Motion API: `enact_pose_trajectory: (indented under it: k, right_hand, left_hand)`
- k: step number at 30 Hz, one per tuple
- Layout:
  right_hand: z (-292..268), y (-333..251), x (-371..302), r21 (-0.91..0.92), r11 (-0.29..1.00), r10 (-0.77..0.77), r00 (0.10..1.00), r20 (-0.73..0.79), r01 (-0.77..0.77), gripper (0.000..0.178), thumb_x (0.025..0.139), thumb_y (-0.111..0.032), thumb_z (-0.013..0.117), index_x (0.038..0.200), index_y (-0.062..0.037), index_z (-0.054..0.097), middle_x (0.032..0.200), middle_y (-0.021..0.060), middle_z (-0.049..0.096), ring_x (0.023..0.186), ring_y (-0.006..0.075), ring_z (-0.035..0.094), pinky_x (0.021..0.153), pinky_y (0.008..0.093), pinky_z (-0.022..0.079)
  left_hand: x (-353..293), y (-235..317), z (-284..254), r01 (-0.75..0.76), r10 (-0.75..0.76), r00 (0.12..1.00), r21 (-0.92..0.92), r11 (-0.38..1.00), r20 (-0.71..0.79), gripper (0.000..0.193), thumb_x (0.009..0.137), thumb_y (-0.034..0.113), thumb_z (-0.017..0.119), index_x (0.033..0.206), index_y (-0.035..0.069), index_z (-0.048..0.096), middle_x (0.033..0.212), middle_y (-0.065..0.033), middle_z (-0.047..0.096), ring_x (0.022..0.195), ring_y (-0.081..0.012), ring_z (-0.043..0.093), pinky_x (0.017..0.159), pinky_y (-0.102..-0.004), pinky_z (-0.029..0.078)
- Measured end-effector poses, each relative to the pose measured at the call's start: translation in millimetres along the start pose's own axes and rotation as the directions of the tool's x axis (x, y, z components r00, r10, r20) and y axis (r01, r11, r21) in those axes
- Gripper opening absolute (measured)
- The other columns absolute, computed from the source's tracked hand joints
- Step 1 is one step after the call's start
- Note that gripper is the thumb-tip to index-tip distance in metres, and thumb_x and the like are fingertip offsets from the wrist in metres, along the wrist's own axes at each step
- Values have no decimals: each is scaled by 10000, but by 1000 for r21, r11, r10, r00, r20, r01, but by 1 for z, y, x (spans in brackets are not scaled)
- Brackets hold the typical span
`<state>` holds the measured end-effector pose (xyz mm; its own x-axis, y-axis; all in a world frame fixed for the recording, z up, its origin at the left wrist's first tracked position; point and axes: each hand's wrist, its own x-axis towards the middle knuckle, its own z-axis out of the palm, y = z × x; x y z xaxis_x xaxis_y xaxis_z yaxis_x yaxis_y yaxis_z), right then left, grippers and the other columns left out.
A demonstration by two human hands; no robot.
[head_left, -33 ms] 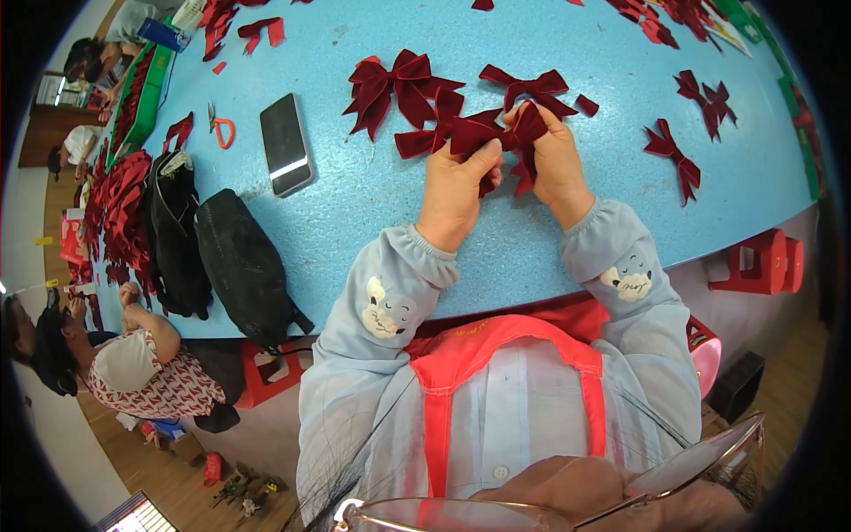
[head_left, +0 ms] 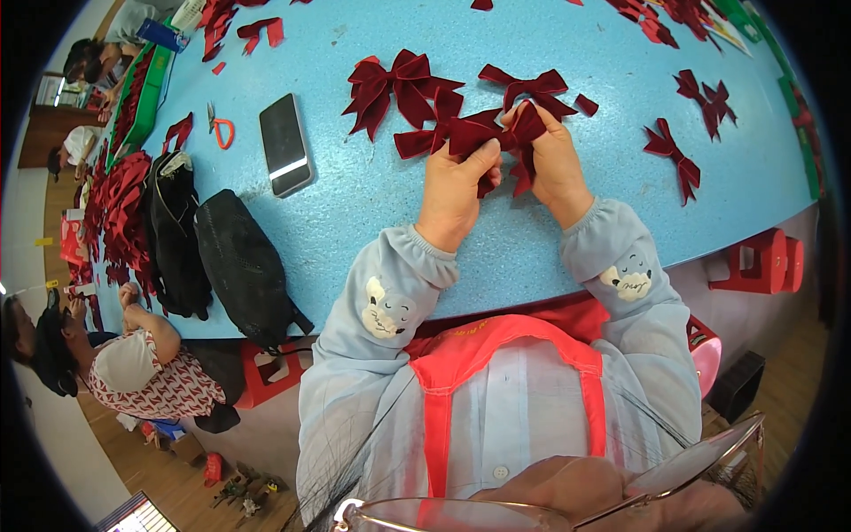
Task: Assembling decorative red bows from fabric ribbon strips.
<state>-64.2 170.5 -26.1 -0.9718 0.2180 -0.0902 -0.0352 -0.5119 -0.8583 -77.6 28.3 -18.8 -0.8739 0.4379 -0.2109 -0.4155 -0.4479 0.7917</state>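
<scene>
Between both hands is a dark red velvet bow (head_left: 472,133), held just above the blue table. My left hand (head_left: 452,193) pinches its left loop, thumb on top. My right hand (head_left: 558,168) grips the bow's right loop, and its fingertips are partly hidden behind the fabric. Tails of the bow hang down between the hands. Just beyond lie a larger red bow (head_left: 399,89) at the left and another bow (head_left: 529,89) at the right, close to my right fingers. A small red scrap (head_left: 586,105) rests beside that one.
Left of my hands lie a phone (head_left: 286,144), orange-handled scissors (head_left: 219,129) and a black pouch (head_left: 244,262). More bows (head_left: 675,161) lie to the right. A red heap (head_left: 120,208) and a green tray (head_left: 146,111) line the left edge, where another person (head_left: 155,372) sits.
</scene>
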Motion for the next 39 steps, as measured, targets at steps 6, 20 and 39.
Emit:
enact_pose_trajectory:
  k: [6,20,39]
  right_hand:
    - [2,-6,1,-111,993,39,999,-4,-40,163,895,-163,566,903,-21,647,845,33,642,757,100,566,707,245,450]
    - [9,-8,-5,-117,989,111,986,126,-96,138,876,-111,531,887,-13,628,753,32,608,539,98,536,473,209,419]
    - [14,-6,-12,-138,990,-20,1000,-21,17,146,875,-60,491,857,2,621,709,48,604,492,100,523,412,228,413]
  left_hand:
    - [-2,8,8,20,-19,1000,-76,997,10,168,827,79,643,976,28,583,865,-46,600,711,-134,567,623,-272,499]
    - [1,1,11,-54,58,998,-120,991,34,138,754,-3,605,870,29,537,781,-74,585,641,-143,550,581,-264,466]
    - [-3,2,19,-13,18,999,-180,984,30,116,736,8,580,827,43,517,719,-58,557,617,-147,526,582,-275,439]
